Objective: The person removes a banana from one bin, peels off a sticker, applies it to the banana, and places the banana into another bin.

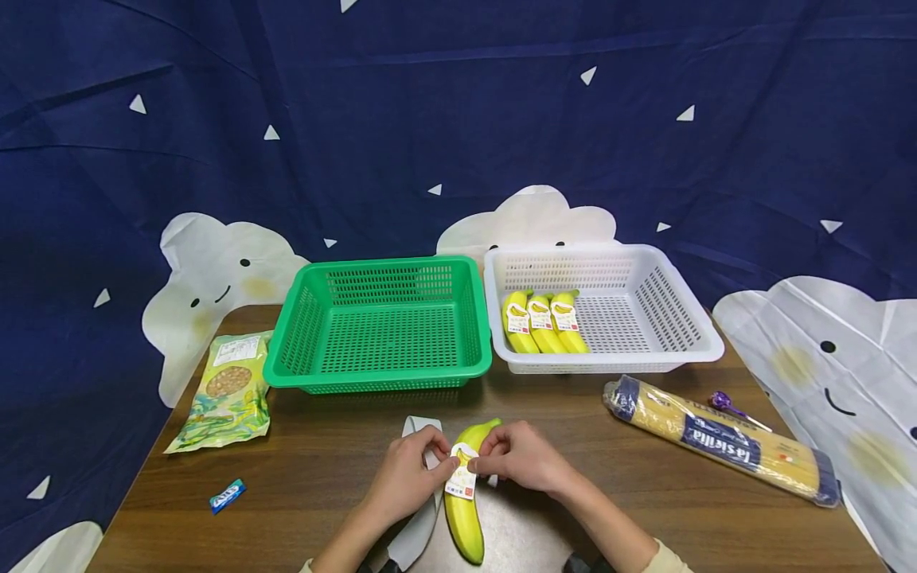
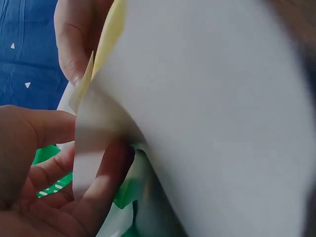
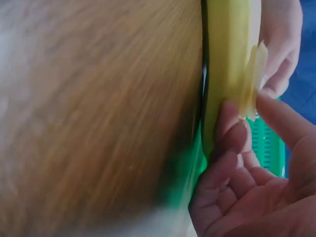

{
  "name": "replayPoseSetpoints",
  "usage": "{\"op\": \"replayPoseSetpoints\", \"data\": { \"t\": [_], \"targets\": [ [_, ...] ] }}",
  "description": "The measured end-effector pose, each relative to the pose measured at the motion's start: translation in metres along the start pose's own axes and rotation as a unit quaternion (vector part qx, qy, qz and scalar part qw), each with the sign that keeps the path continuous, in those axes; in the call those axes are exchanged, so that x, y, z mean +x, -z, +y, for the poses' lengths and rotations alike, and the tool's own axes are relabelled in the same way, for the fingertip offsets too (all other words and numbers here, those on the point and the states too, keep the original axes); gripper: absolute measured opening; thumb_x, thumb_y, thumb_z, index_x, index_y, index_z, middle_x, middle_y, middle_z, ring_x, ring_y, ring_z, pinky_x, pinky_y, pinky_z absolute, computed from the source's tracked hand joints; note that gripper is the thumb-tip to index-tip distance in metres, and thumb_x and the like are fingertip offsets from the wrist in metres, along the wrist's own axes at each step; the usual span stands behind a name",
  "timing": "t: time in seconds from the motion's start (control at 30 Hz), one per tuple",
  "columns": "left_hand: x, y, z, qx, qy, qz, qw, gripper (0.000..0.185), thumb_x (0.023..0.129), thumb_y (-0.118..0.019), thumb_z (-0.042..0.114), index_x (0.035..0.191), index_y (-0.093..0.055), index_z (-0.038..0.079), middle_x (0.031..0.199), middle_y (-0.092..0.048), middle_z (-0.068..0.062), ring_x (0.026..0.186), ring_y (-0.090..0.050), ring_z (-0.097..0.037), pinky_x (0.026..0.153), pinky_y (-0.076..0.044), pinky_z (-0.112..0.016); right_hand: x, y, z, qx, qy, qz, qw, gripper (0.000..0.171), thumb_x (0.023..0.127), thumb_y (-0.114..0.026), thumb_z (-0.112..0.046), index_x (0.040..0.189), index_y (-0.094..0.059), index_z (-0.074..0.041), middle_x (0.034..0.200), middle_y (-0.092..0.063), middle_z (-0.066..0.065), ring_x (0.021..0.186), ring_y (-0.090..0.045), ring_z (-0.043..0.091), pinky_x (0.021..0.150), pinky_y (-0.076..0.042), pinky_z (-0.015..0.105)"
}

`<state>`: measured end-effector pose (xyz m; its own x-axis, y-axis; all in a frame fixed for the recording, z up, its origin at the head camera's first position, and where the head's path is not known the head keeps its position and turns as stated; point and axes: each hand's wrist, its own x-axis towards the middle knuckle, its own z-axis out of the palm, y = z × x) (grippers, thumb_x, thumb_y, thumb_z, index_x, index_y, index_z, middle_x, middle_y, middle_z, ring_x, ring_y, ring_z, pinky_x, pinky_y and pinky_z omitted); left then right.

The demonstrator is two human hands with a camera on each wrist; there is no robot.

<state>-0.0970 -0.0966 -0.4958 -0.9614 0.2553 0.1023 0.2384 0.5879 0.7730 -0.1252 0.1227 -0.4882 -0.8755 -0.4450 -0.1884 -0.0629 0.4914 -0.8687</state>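
Observation:
A yellow banana lies on the table in front of me, its stem pointing away. Over its upper half is a white sticker with a banana picture; in the right wrist view its edge stands a little off the peel. My left hand pinches a curling white paper strip, and its thumb tip touches the sticker. My right hand pinches the sticker's right side between thumb and forefinger, with fingertips against the banana. Close to the left wrist camera, the strip covers much of the view.
A green basket stands behind the hands, next to a white basket containing three stickered bananas. At left lie a bag of beans and a small blue packet. Packaged spaghetti and a purple lollipop lie at right.

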Motion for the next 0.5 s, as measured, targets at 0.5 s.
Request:
{"op": "replayPoseSetpoints", "data": {
  "t": [0.5],
  "targets": [
    [-0.0006,-0.0018,-0.0014,-0.018,-0.003,-0.008,0.9998,0.014,0.082,-0.075,0.026,0.086,-0.064,0.02,0.08,-0.06,0.008,0.053,-0.047,-0.003,0.05,-0.041,-0.024,-0.0031,-0.0044,-0.0056,-0.062,0.024,-0.024,0.997,0.054,0.067,-0.085,-0.044,0.093,-0.054,-0.008,0.07,-0.063,-0.004,0.062,-0.056,0.011,0.056,-0.044,0.028]
  ]
}}
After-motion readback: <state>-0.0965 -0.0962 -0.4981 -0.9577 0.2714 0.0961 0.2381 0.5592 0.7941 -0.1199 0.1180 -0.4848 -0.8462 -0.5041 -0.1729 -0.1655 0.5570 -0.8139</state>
